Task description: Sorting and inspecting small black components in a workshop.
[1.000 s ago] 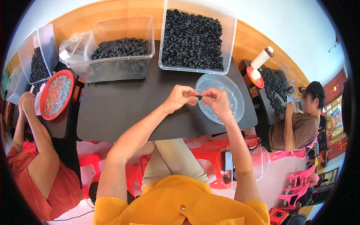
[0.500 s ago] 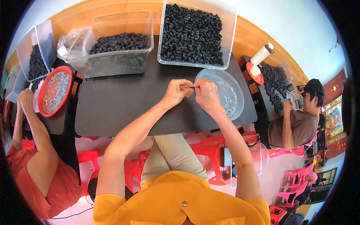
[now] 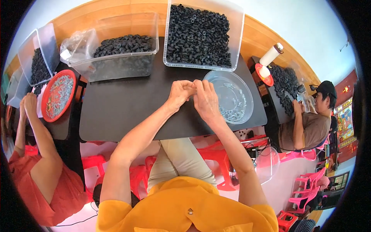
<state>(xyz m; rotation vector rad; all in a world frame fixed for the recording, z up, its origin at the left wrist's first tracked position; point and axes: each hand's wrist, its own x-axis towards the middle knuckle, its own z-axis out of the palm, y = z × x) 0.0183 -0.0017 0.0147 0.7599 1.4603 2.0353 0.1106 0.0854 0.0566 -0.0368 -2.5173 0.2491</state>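
Observation:
Over the dark table (image 3: 127, 112), my left hand (image 3: 180, 94) and my right hand (image 3: 205, 98) meet fingertip to fingertip. Both are closed in a pinch. Between them, the fingers cover the small black part that shows in the earlier picture. Just right of my right hand stands a round clear plastic dish (image 3: 249, 101) with small shiny metal pieces (image 3: 233, 115), which look like springs, scattered in it. Beyond my hands is a clear bin (image 3: 236, 36) filled with small black plastic parts (image 3: 199, 36).
A second clear bin (image 3: 116, 69) of black parts sits at the back left. To the left, a person in red (image 3: 46, 185) works beside a red tray (image 3: 46, 99) of metal pieces. On the right, a person in a cap (image 3: 305, 127) works by a black pile (image 3: 284, 83) and a white bottle (image 3: 271, 54).
My right hand has shifted slightly left and closer over my left fingertips. The black part visible between the fingers is now covered. My left hand has hardly moved.

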